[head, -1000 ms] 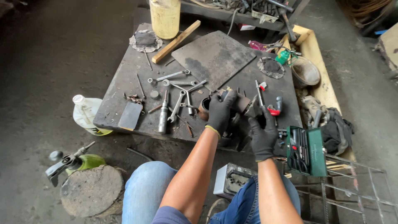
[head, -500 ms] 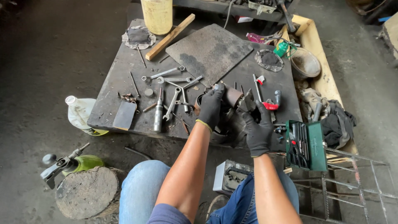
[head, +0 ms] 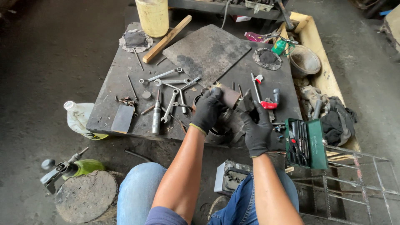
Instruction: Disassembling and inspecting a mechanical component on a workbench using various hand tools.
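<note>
Both gloved hands clasp a rusty metal part (head: 230, 109) at the near edge of the surface (head: 116, 79). The left hand (head: 207, 109) grips its left side from above, fingers curled over it; the right hand (head: 257, 129) holds its right side. Wrenches (head: 173, 89) lie just left.

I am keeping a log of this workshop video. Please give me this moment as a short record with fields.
Place: dark low work board on a concrete floor
Left hand: black glove, gripping a rusty metal part
Right hand: black glove, also on the same part
On board: wrenches, checkered metal plate, wooden stick
Right of hands: open green tool case
Left on floor: white jug
</note>
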